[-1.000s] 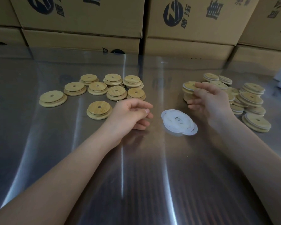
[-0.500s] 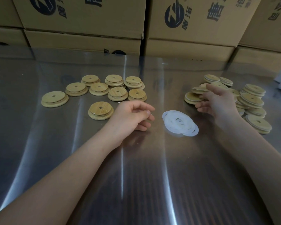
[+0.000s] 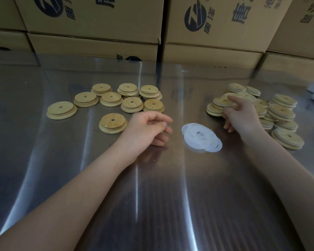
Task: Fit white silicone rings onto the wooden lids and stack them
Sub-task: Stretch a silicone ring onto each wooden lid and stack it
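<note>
Cardboard boxes (image 3: 91, 20) far back carry a round dark logo and Chinese characters. Left hand (image 3: 145, 127) lies loosely curled, empty, by flat white silicone rings (image 3: 201, 137); right hand (image 3: 241, 116) touches round wooden lids (image 3: 219, 103), far right, with loose fingers

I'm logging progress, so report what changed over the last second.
The right hand pulled slightly to the right, and the small lid stack under its fingers slumped into a lower, spread overlap. It touches those lids without lifting one. The left hand, silicone rings and left lid group stayed put.
</note>
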### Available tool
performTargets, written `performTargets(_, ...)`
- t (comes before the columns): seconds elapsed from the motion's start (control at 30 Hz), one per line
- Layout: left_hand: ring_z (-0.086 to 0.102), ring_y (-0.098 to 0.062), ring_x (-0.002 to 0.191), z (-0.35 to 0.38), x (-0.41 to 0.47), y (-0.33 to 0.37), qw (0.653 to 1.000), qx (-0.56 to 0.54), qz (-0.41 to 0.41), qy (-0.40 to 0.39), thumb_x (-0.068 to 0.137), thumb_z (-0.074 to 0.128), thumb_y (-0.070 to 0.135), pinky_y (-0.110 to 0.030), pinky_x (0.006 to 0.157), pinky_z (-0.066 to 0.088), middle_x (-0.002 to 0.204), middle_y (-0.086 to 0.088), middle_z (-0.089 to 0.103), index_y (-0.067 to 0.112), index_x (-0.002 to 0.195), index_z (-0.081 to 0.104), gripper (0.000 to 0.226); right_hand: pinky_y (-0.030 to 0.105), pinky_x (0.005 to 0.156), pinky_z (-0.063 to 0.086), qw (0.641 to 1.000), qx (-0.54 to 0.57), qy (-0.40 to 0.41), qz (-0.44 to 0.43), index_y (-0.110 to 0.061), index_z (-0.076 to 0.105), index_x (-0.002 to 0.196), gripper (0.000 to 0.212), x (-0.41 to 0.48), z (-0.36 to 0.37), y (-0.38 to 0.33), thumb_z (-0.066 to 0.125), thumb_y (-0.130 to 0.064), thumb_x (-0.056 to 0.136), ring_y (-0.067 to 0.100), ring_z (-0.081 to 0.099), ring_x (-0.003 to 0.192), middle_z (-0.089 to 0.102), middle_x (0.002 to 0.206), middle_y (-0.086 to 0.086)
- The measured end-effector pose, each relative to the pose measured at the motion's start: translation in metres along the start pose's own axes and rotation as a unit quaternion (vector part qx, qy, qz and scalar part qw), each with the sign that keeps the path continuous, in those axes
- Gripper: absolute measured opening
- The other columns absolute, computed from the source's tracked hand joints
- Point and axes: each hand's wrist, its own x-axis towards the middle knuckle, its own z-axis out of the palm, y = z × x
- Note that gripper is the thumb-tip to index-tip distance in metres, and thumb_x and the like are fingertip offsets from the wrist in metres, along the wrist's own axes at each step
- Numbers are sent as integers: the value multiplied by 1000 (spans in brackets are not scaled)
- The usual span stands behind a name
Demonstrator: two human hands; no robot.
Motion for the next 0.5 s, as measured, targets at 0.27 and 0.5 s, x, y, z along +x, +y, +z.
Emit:
performTargets(0.27, 69, -6, 81, -13, 7, -5, 968, 131, 148, 154, 95, 52, 3, -26, 78, 56, 83, 8, 72, 24, 94, 70, 28, 36, 66, 47, 994, -38, -3, -103, -21, 58, 123, 39, -11, 7, -11, 50, -8, 87, 17, 54, 55, 62, 69, 7)
performTargets(0.5, 56, -16, 113, -50, 22, -3, 896, 302, 128, 300, 90, 55, 11, -28, 91, 43, 120, 4, 63, 27, 113, 64, 29, 41, 74, 53, 980, -83, -60, -168, -21, 63, 120, 37, -22, 15, -15, 52, -6, 88, 24, 56, 60, 60, 69, 16)
